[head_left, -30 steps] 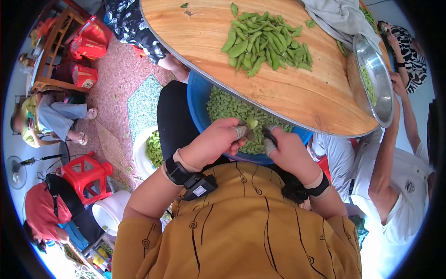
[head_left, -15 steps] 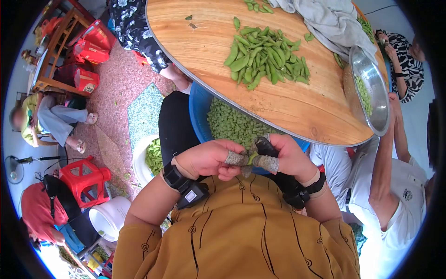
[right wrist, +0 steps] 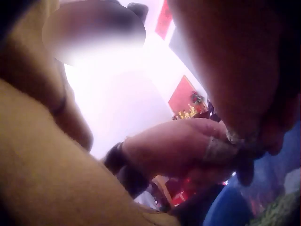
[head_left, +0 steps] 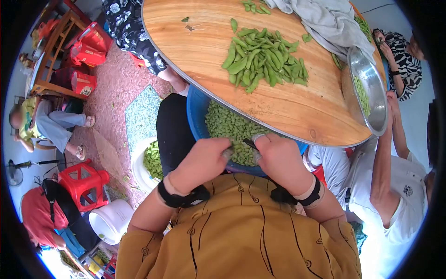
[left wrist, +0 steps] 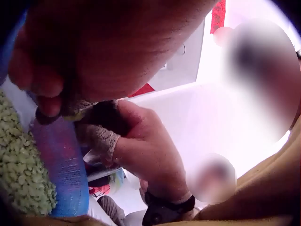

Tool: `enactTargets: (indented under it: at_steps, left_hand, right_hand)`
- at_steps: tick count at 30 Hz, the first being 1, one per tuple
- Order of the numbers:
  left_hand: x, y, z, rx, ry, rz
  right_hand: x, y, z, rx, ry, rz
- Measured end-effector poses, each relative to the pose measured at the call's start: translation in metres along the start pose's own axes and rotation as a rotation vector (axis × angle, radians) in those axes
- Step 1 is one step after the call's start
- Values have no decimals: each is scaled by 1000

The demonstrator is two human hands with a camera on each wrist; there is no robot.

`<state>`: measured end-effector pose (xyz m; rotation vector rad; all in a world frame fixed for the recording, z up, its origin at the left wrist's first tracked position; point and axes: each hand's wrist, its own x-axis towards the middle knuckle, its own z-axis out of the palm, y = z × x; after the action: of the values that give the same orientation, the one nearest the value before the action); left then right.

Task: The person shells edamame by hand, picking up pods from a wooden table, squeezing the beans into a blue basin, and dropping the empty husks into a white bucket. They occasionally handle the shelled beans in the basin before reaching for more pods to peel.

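Note:
In the head view both hands are over a blue basin (head_left: 197, 111) of shelled green beans (head_left: 227, 122). The left hand (head_left: 204, 160) has curled fingers, with a wrapped thumb; a greenish bit shows between the hands in the left wrist view, apparently pinched by the left fingers. The right hand (head_left: 284, 160) pinches a small black object (head_left: 250, 143) between wrapped thumb and finger. A narrow gap parts the hands in the head view. The left wrist view shows the right hand (left wrist: 150, 146) close beside the left.
A round wooden table (head_left: 200, 51) overhangs the basin, bearing green pods (head_left: 267, 58), a grey cloth (head_left: 330, 23) and a metal colander (head_left: 369, 93). A white bucket (head_left: 137, 162) of pods stands left of the basin. Several people sit around; a red stool (head_left: 83, 179) stands at the left.
Half a second ago the hands met close to the body around a green pod; now they are drawn apart and turned palms down over the basin. The view has shifted slightly.

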<state>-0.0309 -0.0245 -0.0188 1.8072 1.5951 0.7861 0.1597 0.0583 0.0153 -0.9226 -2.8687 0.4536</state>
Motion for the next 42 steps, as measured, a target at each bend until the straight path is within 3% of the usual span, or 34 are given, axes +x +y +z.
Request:
enactTargets:
  at_steps: [3,6,8,9,11,12,14,18,23,24,26,30,32,33,35,37,39,40,42]
  left_hand:
    - [-21,-4,-23,-96,30,-254]
    - [-48,-15,-44,122,199,-422]
    - [-70,-32,-53,422,264,-515]
    - [-78,-40,-56,529,227,-655]
    - [-90,-46,-54,626,315,-618]
    - [-92,-45,-55,719,398,-583]
    - [-88,-42,-57,686,407,-604]
    - [-43,-3,-56,308,480,-249]
    - [27,35,-32,71,386,139]
    - [38,39,-27,36,328,151]
    - [62,47,-15,-7,381,216]
    - [89,42,-8,1,329,196]
    - [94,36,-13,-167,32,129]
    - [92,37,-17,-162,29,127]
    - [86,42,-26,-667,-200,-233]
    - [76,43,-26,-709,-113,-240]
    - [69,42,-27,-749,-27,-240]
    - [66,41,-26,-724,11,-245]
    - [61,37,-23,-700,49,-251]
  right_hand:
    - [2,6,-15,206,5,-73]
    - [14,10,-29,357,32,43]
    - [33,18,-34,275,400,242]
    - [44,23,-33,276,404,242]
    - [64,34,-26,78,539,277]
    - [67,37,-22,78,542,274]
    - [71,42,-17,113,581,259]
    - [51,41,-29,232,596,244]
    - [22,58,-34,21,578,205]
    - [19,60,-35,7,582,181]
    - [11,57,-42,-16,565,114]
    - [1,52,-48,-47,497,-89]
    - [2,56,-43,-28,517,-105]
    - [3,56,-41,-15,536,-120]
    - [7,45,-42,109,555,-48]
    - [10,33,-39,235,567,19]
    - [9,26,-34,682,454,147]
    - [8,24,-34,684,454,144]
    - [5,22,-37,986,193,253]
